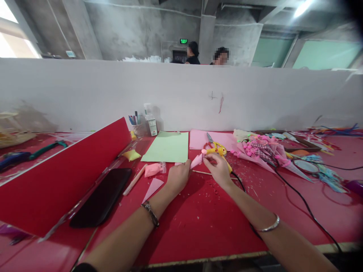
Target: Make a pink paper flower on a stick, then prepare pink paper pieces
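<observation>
My left hand is closed around the lower part of a small pink paper cone, held just above the red table. At the cone's upper end sits a rounded pink blob. The thumb and fingers of my right hand pinch at that upper end; any small piece between them is too small to name. Right behind my right hand lies a yellow glue gun with a black cord. Beside my left wrist, a flat pink paper piece and a bag of pink clay rest on the table.
A black phone and a red upright board stand left. Green paper, pink sheets and scissors lie ahead. Several finished pink cones pile at right. A white partition closes the back; two people are beyond it.
</observation>
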A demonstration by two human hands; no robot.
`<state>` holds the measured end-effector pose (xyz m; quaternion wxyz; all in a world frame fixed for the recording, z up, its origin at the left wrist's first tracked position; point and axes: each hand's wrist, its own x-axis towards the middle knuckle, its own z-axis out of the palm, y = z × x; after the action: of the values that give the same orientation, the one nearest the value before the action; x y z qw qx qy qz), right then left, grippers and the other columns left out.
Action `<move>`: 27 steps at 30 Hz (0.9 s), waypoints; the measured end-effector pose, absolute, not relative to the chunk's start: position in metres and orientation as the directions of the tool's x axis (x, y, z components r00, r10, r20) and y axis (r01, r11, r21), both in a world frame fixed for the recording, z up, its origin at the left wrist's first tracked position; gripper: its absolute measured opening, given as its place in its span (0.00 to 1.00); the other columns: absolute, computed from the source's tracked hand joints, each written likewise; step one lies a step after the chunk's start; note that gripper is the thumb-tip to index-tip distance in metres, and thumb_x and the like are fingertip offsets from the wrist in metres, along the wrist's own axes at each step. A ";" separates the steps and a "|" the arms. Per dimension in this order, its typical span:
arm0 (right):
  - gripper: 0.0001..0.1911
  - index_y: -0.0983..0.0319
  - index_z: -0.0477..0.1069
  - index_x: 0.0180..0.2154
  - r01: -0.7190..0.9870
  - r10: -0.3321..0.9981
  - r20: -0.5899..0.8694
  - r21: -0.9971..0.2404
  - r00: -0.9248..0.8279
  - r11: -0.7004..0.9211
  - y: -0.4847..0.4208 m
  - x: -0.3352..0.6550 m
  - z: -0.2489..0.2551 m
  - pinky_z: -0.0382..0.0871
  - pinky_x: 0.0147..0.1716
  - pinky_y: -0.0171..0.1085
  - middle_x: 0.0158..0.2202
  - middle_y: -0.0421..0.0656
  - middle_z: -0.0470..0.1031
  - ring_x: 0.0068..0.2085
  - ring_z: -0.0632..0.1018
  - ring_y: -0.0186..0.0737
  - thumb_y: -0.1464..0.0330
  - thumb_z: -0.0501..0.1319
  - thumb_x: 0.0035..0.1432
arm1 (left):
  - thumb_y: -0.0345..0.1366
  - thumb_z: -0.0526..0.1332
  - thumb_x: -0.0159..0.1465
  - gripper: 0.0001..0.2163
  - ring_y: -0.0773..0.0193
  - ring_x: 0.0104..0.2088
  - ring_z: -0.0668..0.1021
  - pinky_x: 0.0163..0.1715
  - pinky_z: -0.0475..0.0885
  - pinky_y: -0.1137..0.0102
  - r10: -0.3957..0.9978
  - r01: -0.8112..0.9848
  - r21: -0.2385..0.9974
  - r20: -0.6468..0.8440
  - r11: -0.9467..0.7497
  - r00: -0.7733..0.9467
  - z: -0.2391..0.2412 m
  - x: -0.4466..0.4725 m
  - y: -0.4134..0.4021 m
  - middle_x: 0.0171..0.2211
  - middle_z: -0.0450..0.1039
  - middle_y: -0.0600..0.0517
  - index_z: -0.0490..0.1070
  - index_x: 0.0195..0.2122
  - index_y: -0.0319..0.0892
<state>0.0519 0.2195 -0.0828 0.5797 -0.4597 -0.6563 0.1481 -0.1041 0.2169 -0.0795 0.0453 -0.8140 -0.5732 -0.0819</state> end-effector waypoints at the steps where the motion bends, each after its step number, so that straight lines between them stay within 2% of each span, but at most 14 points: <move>1: 0.06 0.63 0.67 0.26 0.438 0.773 0.628 -0.722 0.090 0.535 0.220 0.052 -0.083 0.66 0.30 0.34 0.27 0.42 0.70 0.30 0.71 0.36 0.67 0.55 0.50 | 0.36 0.45 0.63 0.10 0.57 0.34 0.75 0.29 0.66 0.69 0.924 0.940 0.017 0.189 -0.342 0.333 -0.080 -0.104 0.217 0.31 0.72 0.46 0.59 0.42 0.40; 9: 0.07 0.62 0.65 0.25 0.436 0.786 0.615 -0.726 0.064 0.532 0.221 0.052 -0.085 0.65 0.31 0.34 0.27 0.41 0.69 0.30 0.70 0.37 0.67 0.54 0.51 | 0.36 0.44 0.63 0.09 0.58 0.33 0.75 0.28 0.65 0.70 0.908 0.928 0.022 0.217 -0.373 0.359 -0.078 -0.104 0.215 0.31 0.72 0.46 0.59 0.41 0.40; 18: 0.08 0.63 0.65 0.26 0.423 0.806 0.590 -0.745 0.055 0.516 0.224 0.054 -0.085 0.64 0.32 0.35 0.27 0.41 0.69 0.31 0.70 0.37 0.65 0.53 0.52 | 0.44 0.42 0.62 0.15 0.56 0.33 0.75 0.28 0.66 0.69 0.899 0.913 0.090 0.235 -0.398 0.369 -0.077 -0.101 0.211 0.32 0.72 0.46 0.58 0.41 0.40; 27: 0.09 0.62 0.66 0.25 0.412 0.807 0.588 -0.749 0.053 0.518 0.222 0.052 -0.085 0.65 0.30 0.34 0.26 0.41 0.69 0.30 0.71 0.37 0.64 0.53 0.52 | 0.43 0.41 0.63 0.14 0.58 0.34 0.74 0.29 0.66 0.70 0.898 0.899 0.129 0.212 -0.418 0.386 -0.076 -0.102 0.211 0.33 0.71 0.48 0.59 0.39 0.41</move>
<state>0.0523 0.2218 -0.0846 0.5626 -0.4582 -0.6654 0.1755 -0.1016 0.2106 -0.0757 0.0035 -0.8325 -0.5396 -0.1252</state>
